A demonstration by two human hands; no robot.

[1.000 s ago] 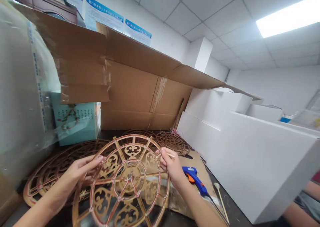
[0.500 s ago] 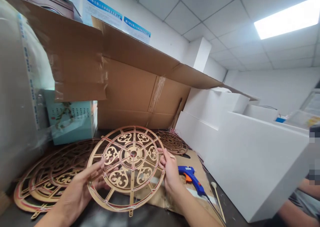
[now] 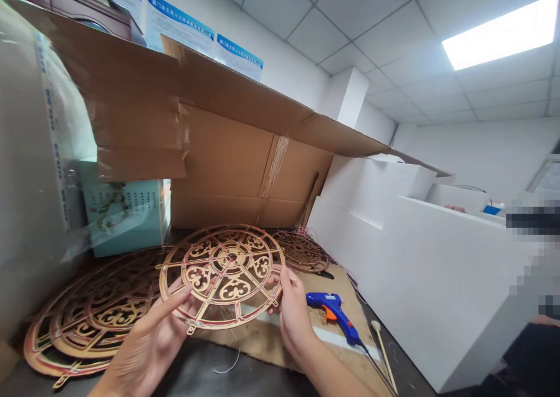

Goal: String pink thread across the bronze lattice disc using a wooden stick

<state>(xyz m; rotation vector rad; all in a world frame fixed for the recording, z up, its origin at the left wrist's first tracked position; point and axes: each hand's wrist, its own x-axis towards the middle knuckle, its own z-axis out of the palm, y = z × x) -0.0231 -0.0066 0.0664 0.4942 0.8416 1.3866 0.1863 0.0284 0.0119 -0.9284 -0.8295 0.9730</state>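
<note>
Both hands hold a round openwork wooden disc [image 3: 240, 259] with scroll cut-outs, spokes and small tabs on its rim; reddish thread or wire runs along its rings. My left hand [image 3: 158, 327] grips the left edge, thumb on top and the other fingers underneath, partly hidden. At the right rim, my right hand [image 3: 294, 306] pinches the disc with the thumb in front. A thin pale strand [image 3: 231, 365] hangs below it. Larger similar discs [image 3: 83, 345] lie overlapping beside my left forearm. Another darker disc [image 3: 301, 251] lies behind my right hand.
A blue glue gun [image 3: 333, 312] lies on a cardboard sheet [image 3: 280, 341], near a thin stick [image 3: 382, 350] with a round tip. Bent cardboard [image 3: 227, 157] stands behind, a teal box [image 3: 126, 216] at left, white foam boxes [image 3: 437, 286] at right. A person is partly visible far right.
The disc has tipped flatter, its near edge now farther from me, and has turned somewhat. Both hands have shifted with it. The pale strand below now shows more clearly.
</note>
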